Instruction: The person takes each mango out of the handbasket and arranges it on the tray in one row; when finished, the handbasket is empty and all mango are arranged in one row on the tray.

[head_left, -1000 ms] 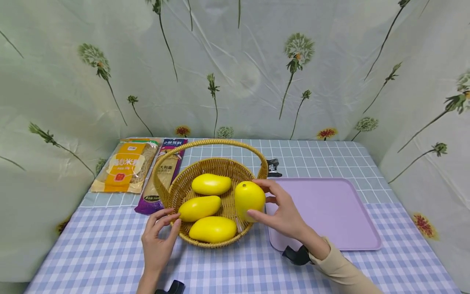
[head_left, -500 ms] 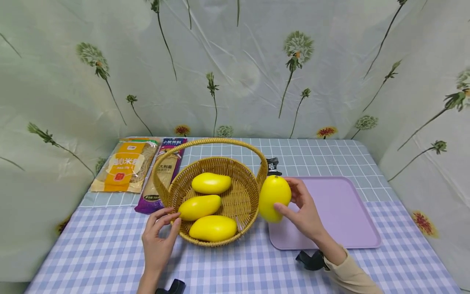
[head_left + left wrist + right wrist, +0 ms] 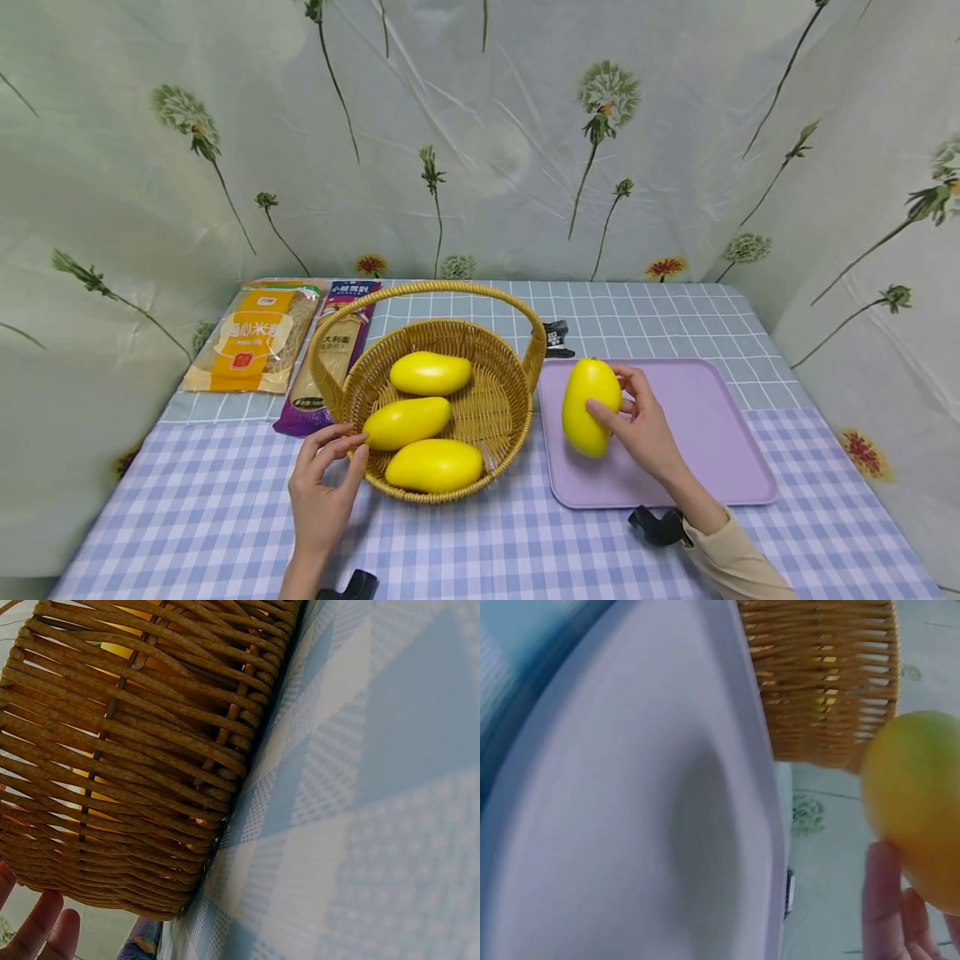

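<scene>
My right hand (image 3: 647, 429) grips a smooth yellow mango (image 3: 591, 408) between thumb and fingers, holding it above the left part of a lilac tray (image 3: 697, 450). In the right wrist view, the mango (image 3: 919, 802) is clear of the tray surface, with a dark shadow below. A round wicker basket (image 3: 491, 408) with a tall handle holds a back mango (image 3: 431, 374), a middle mango (image 3: 407, 423) and a front mango (image 3: 435, 467). My left hand (image 3: 322, 483) rests its loosely bent fingertips at the basket's left rim; its fingers (image 3: 41, 922) lie alongside the weave.
Behind the basket's left side lie an orange-labelled food bag (image 3: 255, 337) and a purple pasta packet (image 3: 330, 358). A small black packet (image 3: 557, 339) sits behind the tray. The table wears a checked cloth (image 3: 480, 550), with a floral curtain (image 3: 495, 150) behind.
My right hand has carried the mango from above the basket's right side rightward to above the tray. My left hand stays at the basket rim, and the other mangoes lie still.
</scene>
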Action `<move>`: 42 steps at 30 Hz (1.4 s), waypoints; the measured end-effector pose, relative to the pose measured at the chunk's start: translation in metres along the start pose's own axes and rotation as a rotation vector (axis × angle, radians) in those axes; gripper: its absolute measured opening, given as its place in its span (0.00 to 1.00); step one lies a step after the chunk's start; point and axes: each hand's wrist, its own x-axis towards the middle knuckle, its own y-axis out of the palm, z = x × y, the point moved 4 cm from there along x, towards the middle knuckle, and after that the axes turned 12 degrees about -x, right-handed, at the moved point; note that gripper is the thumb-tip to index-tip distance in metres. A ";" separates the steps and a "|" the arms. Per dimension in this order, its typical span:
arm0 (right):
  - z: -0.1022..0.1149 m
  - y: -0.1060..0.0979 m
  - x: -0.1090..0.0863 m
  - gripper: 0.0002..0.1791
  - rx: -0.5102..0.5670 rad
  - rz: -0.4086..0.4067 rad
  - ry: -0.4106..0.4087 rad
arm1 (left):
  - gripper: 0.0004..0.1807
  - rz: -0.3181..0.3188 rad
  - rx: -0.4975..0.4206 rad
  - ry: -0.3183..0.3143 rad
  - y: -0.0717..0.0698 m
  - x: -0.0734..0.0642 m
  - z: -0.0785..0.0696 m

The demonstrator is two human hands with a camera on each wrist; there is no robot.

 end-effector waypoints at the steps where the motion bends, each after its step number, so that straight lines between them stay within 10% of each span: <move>1: -0.002 0.000 0.000 0.29 -0.014 0.010 0.018 | 0.11 0.000 0.000 0.001 0.000 0.000 0.000; 12: -0.021 0.008 0.005 0.33 -0.084 0.142 0.187 | 0.11 0.002 0.000 0.000 0.000 0.001 0.000; 42: -0.031 0.016 0.009 0.36 -0.263 0.233 0.279 | 0.11 0.007 0.001 0.000 0.000 0.000 0.000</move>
